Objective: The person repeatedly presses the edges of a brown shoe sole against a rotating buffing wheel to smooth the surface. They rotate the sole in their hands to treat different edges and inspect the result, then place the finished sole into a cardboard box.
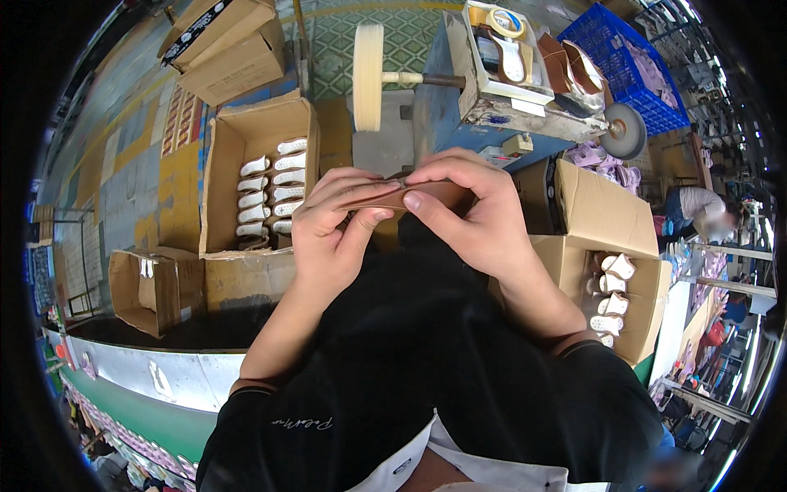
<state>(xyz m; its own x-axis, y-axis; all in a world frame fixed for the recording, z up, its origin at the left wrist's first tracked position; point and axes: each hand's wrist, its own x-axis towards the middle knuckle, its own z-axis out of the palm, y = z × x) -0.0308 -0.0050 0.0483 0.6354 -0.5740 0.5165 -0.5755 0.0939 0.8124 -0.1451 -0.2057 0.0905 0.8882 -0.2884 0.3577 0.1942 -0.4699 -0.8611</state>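
A brown leather shoe part [447,194] is held level in front of my chest, between both hands. My left hand [329,223] closes on its left end, fingers along the top and thumb underneath. On the other end, my right hand [484,215] is closed too, with its thumb pressed on the near side and the fingers over the top. The fingers cover much of the part, so its full shape is hidden. Just beyond my hands stands a bench grinder [438,123] with a wide cream buffing wheel [368,78] on its left shaft.
At left, a cardboard box [215,176] holds rows of white-soled shoes; a smaller box [135,291] is nearer. Another shoe box [652,328] stands at right. On the machine sit a white tray [525,94] and brown shoes [574,66]. A grey wheel [625,131] and blue crate [668,115] lie beyond.
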